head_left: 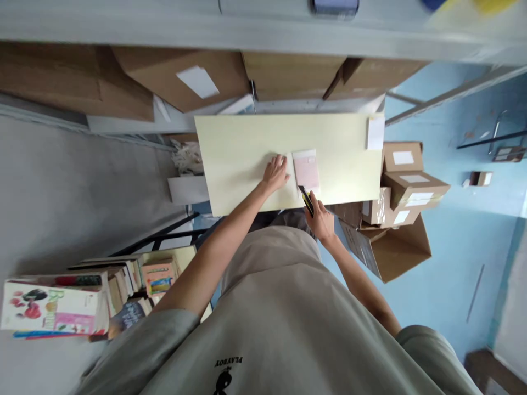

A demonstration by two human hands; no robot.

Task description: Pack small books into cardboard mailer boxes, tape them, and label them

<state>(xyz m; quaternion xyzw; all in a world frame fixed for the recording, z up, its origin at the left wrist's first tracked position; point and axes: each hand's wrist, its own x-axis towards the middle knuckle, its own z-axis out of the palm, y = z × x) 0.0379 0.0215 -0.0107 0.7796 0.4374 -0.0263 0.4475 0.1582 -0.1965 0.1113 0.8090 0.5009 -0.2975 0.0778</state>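
Note:
A utility knife [307, 201], black and yellow with its dark blade end pointing up and left, is gripped in my right hand [321, 220] at the near edge of the pale yellow tabletop [239, 148]. Just beyond the blade lies a flat pink rectangular piece [307, 171] with a whitish border; whether it is a booklet or a wrapped sheet I cannot tell. My left hand [275, 174] rests palm down with fingers spread, its fingertips touching a white strip [291, 167] along the pink piece's left side.
A small white pad [375, 133] lies at the tabletop's far right corner. Cardboard boxes [411, 189] are stacked to the right, above an open carton [401, 249]. Books [53, 307] are piled at lower left. A shelf [263, 33] with large cartons runs along the back.

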